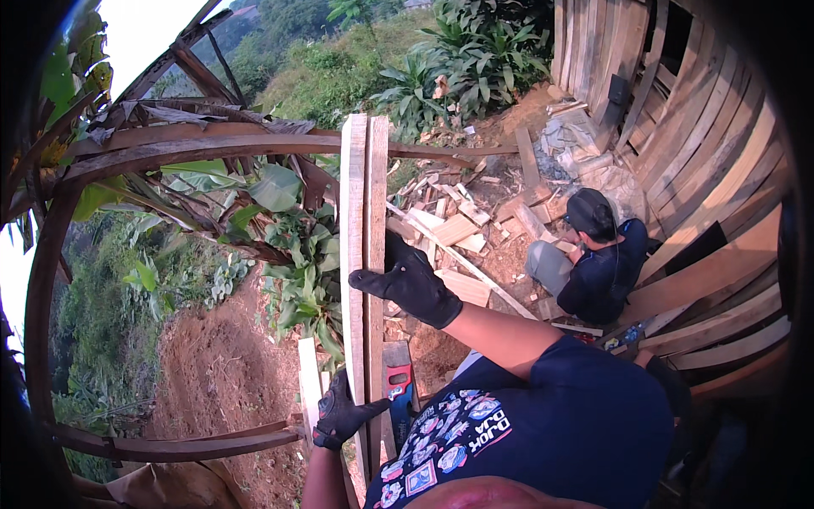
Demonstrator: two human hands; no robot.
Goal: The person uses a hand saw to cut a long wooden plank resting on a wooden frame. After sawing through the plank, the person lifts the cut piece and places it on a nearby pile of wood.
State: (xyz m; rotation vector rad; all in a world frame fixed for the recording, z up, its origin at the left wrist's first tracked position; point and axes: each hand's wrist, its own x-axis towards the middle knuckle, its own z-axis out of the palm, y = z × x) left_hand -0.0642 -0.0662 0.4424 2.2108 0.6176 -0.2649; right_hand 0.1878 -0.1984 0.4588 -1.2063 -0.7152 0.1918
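Observation:
A long pale wooden plank [363,195] stands nearly upright in the middle of the view, its top end near a curved dark beam. My right hand [409,282], in a black work glove, is wrapped on the plank's right edge about halfway up. My left hand [341,413], also gloved in black, grips the same plank lower down on its left side. A handsaw with a red and blue handle [398,388] lies just right of the plank's lower part.
A wooden frame of dark beams [212,146] bounds the left side above a steep dirt slope [212,365] with leafy plants. Another person in dark clothes [598,263] crouches below beside scattered wood offcuts [458,229]. A plank wall [712,153] rises at right.

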